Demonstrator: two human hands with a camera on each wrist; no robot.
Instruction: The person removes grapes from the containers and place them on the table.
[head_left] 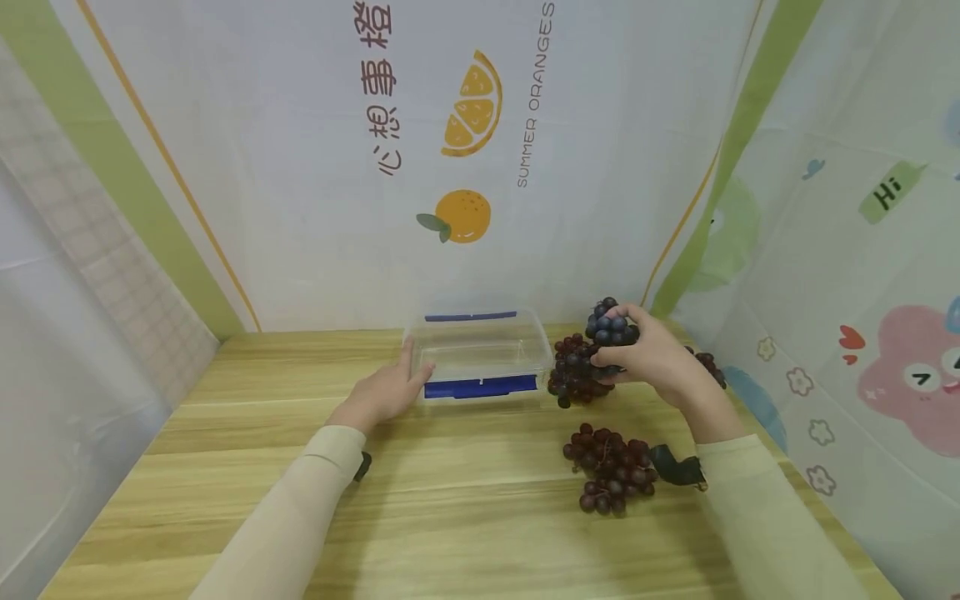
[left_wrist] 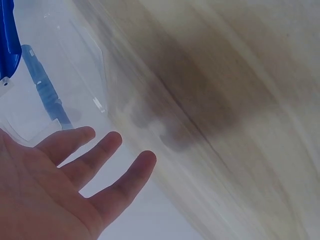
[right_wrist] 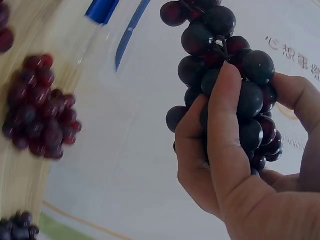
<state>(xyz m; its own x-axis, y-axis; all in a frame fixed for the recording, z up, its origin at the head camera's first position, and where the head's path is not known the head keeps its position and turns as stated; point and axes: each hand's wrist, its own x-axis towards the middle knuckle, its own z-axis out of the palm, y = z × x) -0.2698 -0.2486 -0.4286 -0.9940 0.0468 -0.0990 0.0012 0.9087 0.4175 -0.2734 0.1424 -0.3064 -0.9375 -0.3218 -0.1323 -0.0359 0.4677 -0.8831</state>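
Note:
My right hand (head_left: 651, 354) grips a bunch of dark grapes (head_left: 611, 329), holding it up over the right back of the table. In the right wrist view, fingers and thumb wrap around the dark grapes (right_wrist: 250, 100). A clear plastic container (head_left: 480, 354) with blue clip strips stands at the back middle, without a lid on it. At its left side is my left hand (head_left: 382, 392), index finger along the side and thumb at the near left corner. The left wrist view shows the other fingers (left_wrist: 122, 187) straight and spread, holding nothing.
Red grapes (head_left: 573, 392) lie just right of the container, partly behind the held bunch. Another red bunch (head_left: 611, 471) sits nearer on the wooden table (head_left: 465, 517), beside the right wrist. More grapes (head_left: 708, 367) show behind the right forearm. Printed cloths (head_left: 315, 208) hang at the back and sides.

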